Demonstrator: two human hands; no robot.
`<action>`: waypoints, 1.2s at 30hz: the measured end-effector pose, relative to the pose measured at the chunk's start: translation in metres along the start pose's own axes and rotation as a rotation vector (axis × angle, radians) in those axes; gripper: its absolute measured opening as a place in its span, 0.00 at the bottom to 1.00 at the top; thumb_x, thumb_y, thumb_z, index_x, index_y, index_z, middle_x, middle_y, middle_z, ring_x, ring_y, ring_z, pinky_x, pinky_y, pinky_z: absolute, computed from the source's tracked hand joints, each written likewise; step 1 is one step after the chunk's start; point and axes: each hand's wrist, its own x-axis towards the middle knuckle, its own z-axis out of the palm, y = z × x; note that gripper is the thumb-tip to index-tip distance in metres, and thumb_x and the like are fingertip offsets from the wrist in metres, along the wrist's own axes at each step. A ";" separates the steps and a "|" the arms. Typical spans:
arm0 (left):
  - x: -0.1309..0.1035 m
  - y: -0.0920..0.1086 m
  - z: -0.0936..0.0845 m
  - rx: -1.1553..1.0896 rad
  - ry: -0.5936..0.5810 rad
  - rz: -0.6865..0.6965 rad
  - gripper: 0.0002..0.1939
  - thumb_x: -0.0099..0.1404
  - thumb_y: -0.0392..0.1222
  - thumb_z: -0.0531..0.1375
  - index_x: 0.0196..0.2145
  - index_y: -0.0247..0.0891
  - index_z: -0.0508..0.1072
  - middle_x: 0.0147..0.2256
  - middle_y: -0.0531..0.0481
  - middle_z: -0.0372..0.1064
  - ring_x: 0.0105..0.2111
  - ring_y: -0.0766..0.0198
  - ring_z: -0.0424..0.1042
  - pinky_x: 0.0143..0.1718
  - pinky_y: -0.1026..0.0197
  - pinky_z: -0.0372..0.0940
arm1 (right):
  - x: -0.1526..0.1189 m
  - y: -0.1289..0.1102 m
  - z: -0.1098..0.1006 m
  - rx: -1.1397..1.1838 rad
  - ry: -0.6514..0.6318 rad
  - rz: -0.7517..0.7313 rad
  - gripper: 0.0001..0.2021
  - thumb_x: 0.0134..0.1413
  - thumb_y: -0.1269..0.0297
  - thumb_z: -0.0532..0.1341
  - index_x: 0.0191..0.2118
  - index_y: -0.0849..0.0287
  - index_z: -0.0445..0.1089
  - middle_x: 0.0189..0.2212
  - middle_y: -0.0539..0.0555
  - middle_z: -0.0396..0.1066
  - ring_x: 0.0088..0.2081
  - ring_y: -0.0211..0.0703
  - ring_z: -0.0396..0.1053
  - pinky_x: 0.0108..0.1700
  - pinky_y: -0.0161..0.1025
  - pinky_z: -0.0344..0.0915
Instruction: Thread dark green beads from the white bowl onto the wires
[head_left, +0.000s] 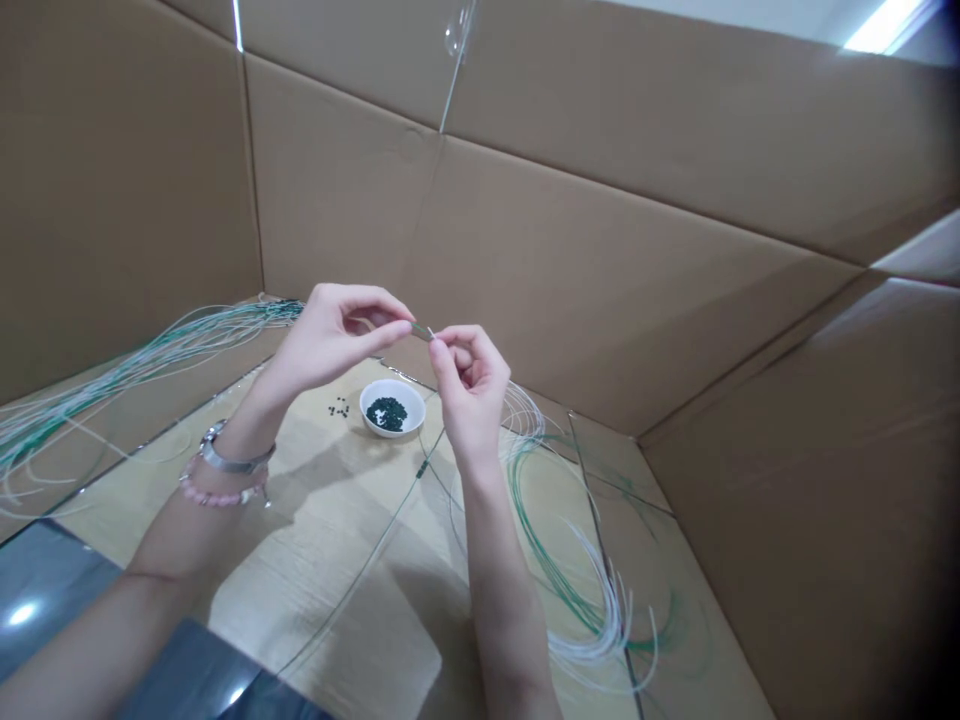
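Above the table, my left hand (341, 335) pinches a thin green wire (421, 329) between thumb and forefinger. My right hand (472, 375) is closed in a pinch at its whitish end, with the fingertips of both hands almost meeting. Whether this is one wire or two ends brought together I cannot tell. Just below the hands stands a white bowl (417, 411) with small dark green beads (386, 412) in it. Several loose beads (339, 408) lie left of the bowl. A thin strand (375, 550) with small dark pieces (421, 468) on it runs across the table.
A bundle of green and white wires (150, 370) lies at the left, with dark pieces at its far end. Coiled green and white wires (555, 575) lie to the right of my right forearm. Tall cardboard walls (600, 270) surround the table. Dark glossy sheets (202, 670) lie at the near left.
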 end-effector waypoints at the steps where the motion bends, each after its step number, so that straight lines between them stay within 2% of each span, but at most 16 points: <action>1: 0.002 -0.003 -0.007 0.056 -0.003 -0.016 0.10 0.57 0.43 0.63 0.32 0.33 0.77 0.29 0.48 0.75 0.29 0.67 0.72 0.27 0.68 0.65 | 0.000 -0.001 -0.001 -0.001 0.000 0.005 0.06 0.54 0.63 0.59 0.30 0.57 0.63 0.15 0.40 0.49 0.17 0.27 0.46 0.19 0.29 0.46; 4: 0.008 -0.024 -0.034 0.305 -0.129 -0.085 0.13 0.58 0.47 0.61 0.35 0.34 0.77 0.30 0.48 0.75 0.29 0.66 0.71 0.29 0.66 0.63 | -0.001 -0.004 -0.002 -0.018 0.010 0.007 0.06 0.52 0.62 0.60 0.29 0.57 0.65 0.14 0.39 0.47 0.16 0.27 0.42 0.18 0.30 0.41; 7: -0.003 -0.065 -0.054 0.546 -0.376 -0.240 0.15 0.60 0.48 0.58 0.36 0.34 0.76 0.33 0.46 0.75 0.32 0.63 0.72 0.32 0.63 0.63 | -0.001 -0.006 -0.002 -0.039 0.020 -0.005 0.05 0.52 0.63 0.61 0.29 0.58 0.67 0.13 0.39 0.45 0.15 0.27 0.40 0.18 0.31 0.39; 8: -0.012 -0.082 -0.056 0.571 -0.408 -0.279 0.15 0.60 0.47 0.58 0.35 0.32 0.76 0.32 0.45 0.75 0.31 0.62 0.71 0.31 0.63 0.62 | -0.002 -0.006 -0.001 -0.040 0.018 -0.007 0.05 0.52 0.63 0.61 0.29 0.58 0.67 0.13 0.39 0.45 0.15 0.27 0.40 0.18 0.31 0.39; 11: -0.047 -0.130 -0.052 0.598 -0.462 -0.355 0.12 0.61 0.44 0.58 0.34 0.31 0.75 0.31 0.46 0.73 0.30 0.63 0.71 0.33 0.61 0.64 | -0.003 -0.006 0.003 -0.034 0.002 -0.009 0.06 0.51 0.63 0.61 0.28 0.58 0.66 0.13 0.39 0.46 0.16 0.27 0.41 0.18 0.31 0.39; 14: -0.076 -0.167 -0.038 0.606 -0.482 -0.397 0.13 0.64 0.46 0.58 0.38 0.31 0.71 0.34 0.48 0.71 0.32 0.64 0.71 0.36 0.57 0.67 | -0.005 -0.006 0.005 -0.030 -0.012 -0.008 0.08 0.51 0.63 0.61 0.26 0.59 0.64 0.14 0.40 0.48 0.16 0.27 0.44 0.19 0.30 0.42; 16: -0.085 -0.181 -0.029 0.587 -0.490 -0.390 0.14 0.65 0.46 0.58 0.41 0.32 0.70 0.38 0.47 0.70 0.36 0.63 0.71 0.40 0.54 0.67 | -0.006 -0.006 0.005 -0.030 -0.013 -0.004 0.09 0.51 0.62 0.60 0.25 0.58 0.62 0.15 0.41 0.51 0.17 0.27 0.45 0.19 0.29 0.44; 19: -0.087 -0.193 -0.022 0.537 -0.495 -0.365 0.13 0.65 0.45 0.57 0.42 0.32 0.70 0.41 0.46 0.69 0.40 0.61 0.70 0.44 0.52 0.67 | -0.007 -0.008 0.002 -0.035 -0.015 0.004 0.10 0.51 0.61 0.60 0.25 0.58 0.61 0.16 0.41 0.53 0.17 0.26 0.47 0.19 0.29 0.46; 25: -0.084 -0.201 -0.019 0.382 -0.458 -0.359 0.11 0.65 0.44 0.58 0.39 0.32 0.71 0.40 0.46 0.70 0.41 0.60 0.70 0.46 0.51 0.66 | -0.007 -0.011 0.002 -0.032 -0.033 0.017 0.10 0.51 0.61 0.61 0.25 0.58 0.60 0.16 0.41 0.54 0.16 0.26 0.48 0.18 0.28 0.48; 29: -0.080 -0.194 -0.016 0.218 -0.323 -0.419 0.11 0.65 0.44 0.58 0.34 0.31 0.71 0.34 0.49 0.70 0.35 0.64 0.70 0.40 0.55 0.67 | -0.007 -0.012 0.002 -0.035 -0.023 -0.008 0.08 0.51 0.62 0.60 0.26 0.58 0.61 0.17 0.42 0.57 0.17 0.27 0.51 0.19 0.28 0.50; 32: -0.063 -0.167 -0.011 0.021 -0.152 -0.449 0.12 0.62 0.45 0.60 0.32 0.31 0.71 0.30 0.50 0.69 0.30 0.66 0.69 0.35 0.59 0.67 | -0.009 -0.015 0.000 -0.050 -0.010 -0.047 0.07 0.52 0.64 0.60 0.27 0.58 0.63 0.20 0.44 0.61 0.20 0.28 0.55 0.21 0.28 0.53; 34: -0.047 -0.134 -0.005 -0.155 -0.037 -0.440 0.14 0.58 0.48 0.62 0.33 0.33 0.71 0.29 0.50 0.71 0.29 0.67 0.70 0.32 0.63 0.67 | -0.011 -0.018 -0.001 -0.076 -0.002 -0.078 0.06 0.52 0.65 0.60 0.27 0.58 0.64 0.22 0.45 0.63 0.22 0.28 0.58 0.22 0.28 0.55; 36: -0.031 -0.092 0.004 -0.344 0.020 -0.405 0.16 0.55 0.52 0.63 0.34 0.36 0.71 0.31 0.50 0.72 0.30 0.69 0.71 0.33 0.66 0.67 | -0.014 -0.021 -0.002 -0.137 0.017 -0.131 0.05 0.53 0.66 0.60 0.28 0.58 0.65 0.24 0.46 0.66 0.23 0.28 0.60 0.22 0.29 0.56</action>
